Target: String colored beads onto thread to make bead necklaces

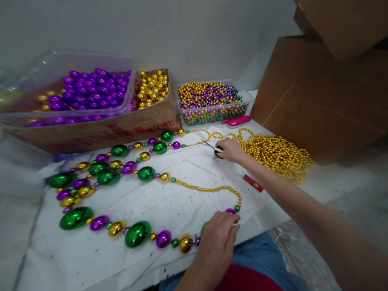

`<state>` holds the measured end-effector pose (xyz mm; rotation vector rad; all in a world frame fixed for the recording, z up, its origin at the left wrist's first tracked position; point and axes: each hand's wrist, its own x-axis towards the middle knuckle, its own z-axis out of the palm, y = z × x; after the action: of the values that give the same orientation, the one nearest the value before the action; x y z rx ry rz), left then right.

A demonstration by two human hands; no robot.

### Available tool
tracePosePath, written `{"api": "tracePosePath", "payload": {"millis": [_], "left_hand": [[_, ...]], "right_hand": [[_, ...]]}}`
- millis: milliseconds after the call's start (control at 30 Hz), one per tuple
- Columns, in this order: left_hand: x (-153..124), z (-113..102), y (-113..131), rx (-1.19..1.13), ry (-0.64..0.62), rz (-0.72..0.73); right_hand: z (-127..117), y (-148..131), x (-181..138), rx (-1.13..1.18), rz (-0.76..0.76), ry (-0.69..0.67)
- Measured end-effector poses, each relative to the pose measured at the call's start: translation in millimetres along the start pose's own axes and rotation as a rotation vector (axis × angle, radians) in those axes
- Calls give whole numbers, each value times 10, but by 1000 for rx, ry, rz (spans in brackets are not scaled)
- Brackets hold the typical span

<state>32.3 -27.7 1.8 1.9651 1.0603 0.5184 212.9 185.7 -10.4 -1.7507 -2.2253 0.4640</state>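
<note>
As the bead necklace [138, 234] curves over the white cloth [194, 210] from left of frame to bottom centre, its near stretch runs in under the left hand [216, 232]. Left fingers bunched together, thumb side right; can't tell whether they pinch a bead. Right hand [232, 149], right of centre, has fingers curled round the black handles of the scissors [217, 152], blade tips aimed upper left, near the gold-bead loop [210, 136].

Step in hand looks like handling the scissors, strand steadied by the left; picking up or laying down, can't tell. Next move probably calls for lifting the blades clear of the loop, if cutting by the left hand.

Room: bare cloth mid-frame between strands, only a thin thread [200, 167] across it. Table's near edge close under the left hand, so beads could slip off. Right side tighter: gold bead strands [273, 155] beside the right hand, cardboard box [315, 101] behind. Bead tub [212, 111] and pink-handled tool [239, 121] bound the far side.
</note>
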Motion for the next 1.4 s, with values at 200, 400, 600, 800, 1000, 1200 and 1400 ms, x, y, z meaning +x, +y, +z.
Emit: {"api": "tracePosePath", "payload": {"millis": [200, 400, 600, 800, 1000, 1200, 1400], "left_hand": [[95, -194, -61, 156, 12, -74], [324, -110, -93, 342, -177, -115], [451, -30, -23, 479, -286, -56], [531, 29, 20, 483, -305, -39], [580, -115, -98, 63, -298, -122], [522, -374, -143, -584, -298, -289], [462, -415, -176, -777, -242, -368]], "right_hand": [[170, 27, 135, -95, 69, -116], [-51, 5, 49, -114, 83, -109], [-222, 92, -939, -186, 244, 113], [-17, 143, -1701, -233, 361, 135], [117, 43, -1559, -272, 318, 172], [34, 74, -1550, -192, 196, 163], [-194, 165, -1770, 67, 149, 368]]}}
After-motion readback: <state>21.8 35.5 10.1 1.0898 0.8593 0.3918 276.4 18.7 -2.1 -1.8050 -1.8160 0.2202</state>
